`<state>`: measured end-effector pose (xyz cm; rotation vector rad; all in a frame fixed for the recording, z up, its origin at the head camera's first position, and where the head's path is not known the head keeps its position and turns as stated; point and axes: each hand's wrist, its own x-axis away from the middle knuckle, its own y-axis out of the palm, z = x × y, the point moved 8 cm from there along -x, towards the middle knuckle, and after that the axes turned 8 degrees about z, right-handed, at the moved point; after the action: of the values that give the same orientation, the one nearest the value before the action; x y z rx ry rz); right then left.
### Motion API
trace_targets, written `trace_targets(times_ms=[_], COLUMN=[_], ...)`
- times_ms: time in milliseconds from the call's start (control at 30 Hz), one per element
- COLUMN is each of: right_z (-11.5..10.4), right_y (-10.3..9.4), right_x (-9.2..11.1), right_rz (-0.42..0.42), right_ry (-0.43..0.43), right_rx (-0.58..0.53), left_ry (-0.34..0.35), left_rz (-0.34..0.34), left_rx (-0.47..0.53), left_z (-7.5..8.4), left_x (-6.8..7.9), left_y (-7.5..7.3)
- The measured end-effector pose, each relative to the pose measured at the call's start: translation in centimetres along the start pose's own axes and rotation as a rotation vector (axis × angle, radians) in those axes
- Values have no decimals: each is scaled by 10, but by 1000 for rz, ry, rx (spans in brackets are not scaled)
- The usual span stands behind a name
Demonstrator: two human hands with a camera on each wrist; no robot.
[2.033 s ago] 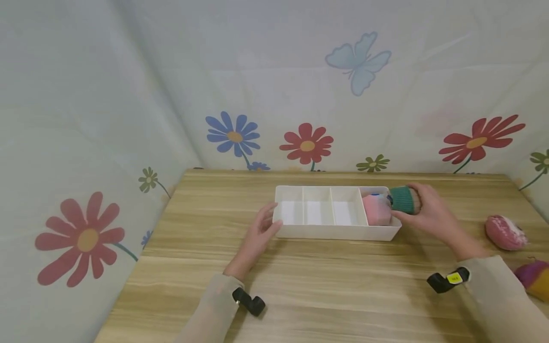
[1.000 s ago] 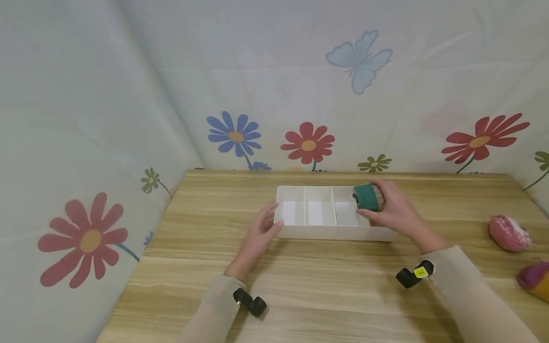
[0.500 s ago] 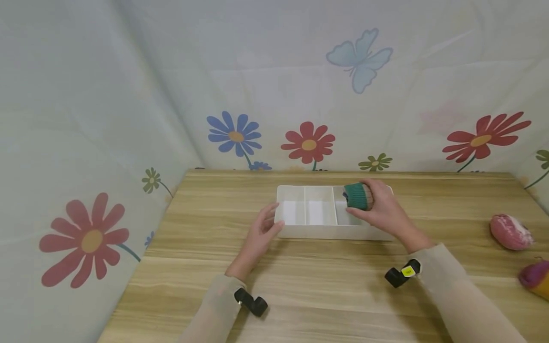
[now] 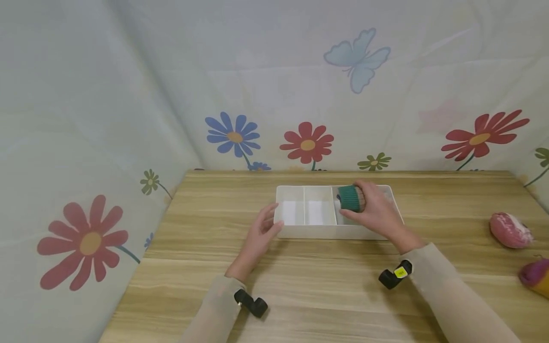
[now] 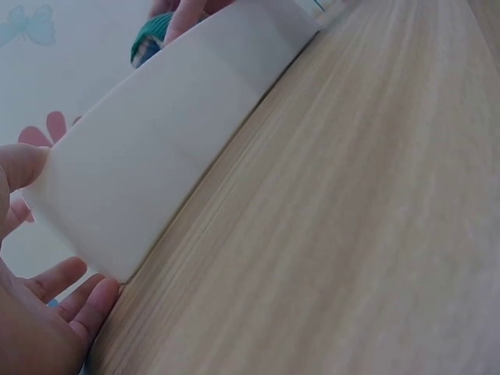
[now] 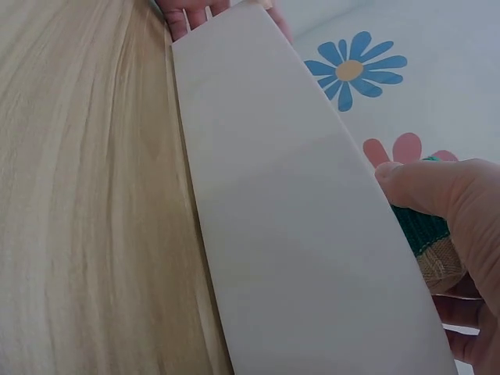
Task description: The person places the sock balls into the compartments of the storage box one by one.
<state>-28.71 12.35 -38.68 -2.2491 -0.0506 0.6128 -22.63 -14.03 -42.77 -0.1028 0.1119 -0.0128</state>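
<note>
Two hands work at the white tray (image 4: 330,232), and from my end the news is the right hand (image 4: 375,212): over the last couple of seconds it has come leftward from beyond the tray's right end to the third compartment (image 4: 340,220), counting from the left. Thumb and fingers grip the green knitted piece (image 4: 349,197), which sits at that compartment, its left end near the divider; I can't tell whether it touches the floor. I judge the placing to be under way but unfinished, since the piece isn't released. The hand now blocks my look at the pink item seen earlier in the last compartment. The left hand (image 4: 260,229) hasn't shifted; its relaxed, ungripping fingers rest against the tray's left end, probably steadying it. The pink-and-white item (image 4: 511,230) and the purple-and-yellow one (image 4: 536,276) lie off right, untouched. For writing, I find only a yellow label (image 4: 401,272) on the right wrist device (image 4: 388,280), too small to read, and no brand.
</note>
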Motion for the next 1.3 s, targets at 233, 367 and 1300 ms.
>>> trace_targets(times_ms=[233, 367, 1300], right_z=[-1, -3, -10], right_y=[6, 10, 17], right_x=[2, 1, 3], right_rz=[4, -13, -96], right_ry=[-12, -28, -100], right_rx=[77, 146, 142], left_ry=[-10, -9, 15], left_rz=[3, 5, 21], left_rx=[17, 14, -9], left_z=[-1, -1, -3], left_x=[1, 0, -1], left_y=[0, 0, 0])
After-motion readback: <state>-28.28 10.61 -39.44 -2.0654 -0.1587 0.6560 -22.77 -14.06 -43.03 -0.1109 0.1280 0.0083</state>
